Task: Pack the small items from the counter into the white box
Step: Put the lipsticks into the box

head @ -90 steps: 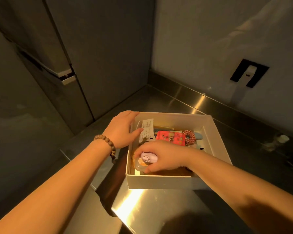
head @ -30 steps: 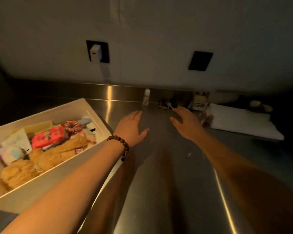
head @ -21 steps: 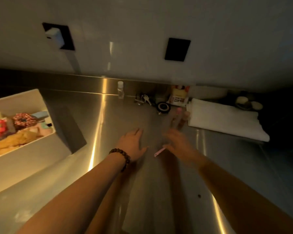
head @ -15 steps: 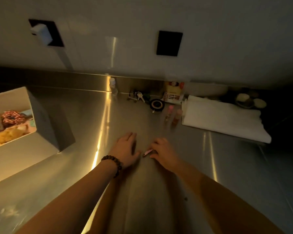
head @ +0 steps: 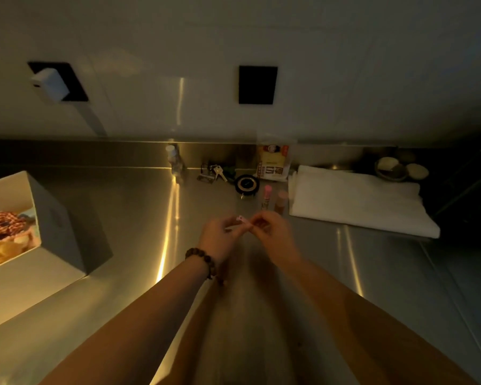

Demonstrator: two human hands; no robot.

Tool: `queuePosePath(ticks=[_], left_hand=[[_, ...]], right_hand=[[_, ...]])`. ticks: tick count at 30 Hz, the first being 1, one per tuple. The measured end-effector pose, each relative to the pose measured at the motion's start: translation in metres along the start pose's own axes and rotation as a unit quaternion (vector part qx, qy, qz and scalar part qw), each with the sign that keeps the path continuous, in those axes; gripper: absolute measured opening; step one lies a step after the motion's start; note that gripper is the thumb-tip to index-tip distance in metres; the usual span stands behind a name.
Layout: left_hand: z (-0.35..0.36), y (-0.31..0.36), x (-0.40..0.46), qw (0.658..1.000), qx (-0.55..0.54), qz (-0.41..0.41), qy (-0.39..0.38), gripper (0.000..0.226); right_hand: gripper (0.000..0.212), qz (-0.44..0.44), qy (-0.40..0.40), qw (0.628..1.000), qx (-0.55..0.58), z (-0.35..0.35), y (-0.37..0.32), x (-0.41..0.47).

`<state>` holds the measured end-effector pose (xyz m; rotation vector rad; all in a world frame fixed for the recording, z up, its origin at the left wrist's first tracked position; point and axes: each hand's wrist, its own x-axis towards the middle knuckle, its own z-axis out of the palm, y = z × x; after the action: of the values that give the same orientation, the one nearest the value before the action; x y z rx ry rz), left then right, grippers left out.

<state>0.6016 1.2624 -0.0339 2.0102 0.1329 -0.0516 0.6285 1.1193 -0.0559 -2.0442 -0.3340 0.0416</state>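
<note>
Pinching a small pink stick-shaped item [head: 243, 221] between curled fingertips, the left hand [head: 217, 237] and right hand [head: 272, 232] hold it above the steel counter [head: 139, 218], well right of the white cardboard box [head: 53, 218].

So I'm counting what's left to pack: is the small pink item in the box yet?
Not yet. The small pink item is pinched between both hands above the counter, well right of the white box.

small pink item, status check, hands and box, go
Left hand and right hand both pinch small pink item above steel counter. Open white box sits to the left. Nothing in the way.
</note>
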Motion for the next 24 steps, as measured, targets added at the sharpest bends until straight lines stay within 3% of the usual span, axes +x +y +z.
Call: queuePosePath(ticks=[2, 6, 9, 12, 16, 18, 21, 24], left_hand=[[0.004, 0.006, 0.004, 0.998, -0.065, -0.008, 0.020, 0.010], [0.006, 0.006, 0.019, 0.990, -0.128, -0.015, 0.049, 0.014], [0.009, 0.004, 0.037, 0.982, -0.172, -0.035, 0.070, 0.016], [0.014, -0.001, 0.062, 0.986, -0.142, -0.063, 0.068, 0.012], [0.030, -0.006, 0.089, 0.988, -0.127, -0.080, 0.017, 0.012], [0.042, -0.008, 0.099, 0.990, -0.115, -0.083, -0.010, 0.031], [0.058, -0.013, 0.113, 0.994, -0.079, -0.062, -0.047, 0.040], [0.069, -0.016, 0.123, 0.994, -0.085, -0.038, -0.060, 0.033]], right_hand=[[0.019, 0.024, 0.004, 0.999, 0.026, -0.001, -0.002, 0.002], [0.019, 0.033, 0.032, 0.997, 0.058, -0.005, 0.000, 0.009], [0.017, 0.060, 0.111, 0.989, 0.070, -0.017, 0.011, 0.017], [0.024, 0.108, 0.183, 0.977, 0.020, -0.036, 0.030, 0.028], [0.051, 0.159, 0.140, 0.977, -0.003, -0.046, 0.048, 0.044], [0.058, 0.163, 0.111, 0.980, -0.004, -0.044, 0.052, 0.050], [0.060, 0.181, 0.088, 0.980, -0.004, -0.041, 0.060, 0.057], [0.050, 0.177, 0.082, 0.981, -0.011, -0.041, 0.065, 0.062]])
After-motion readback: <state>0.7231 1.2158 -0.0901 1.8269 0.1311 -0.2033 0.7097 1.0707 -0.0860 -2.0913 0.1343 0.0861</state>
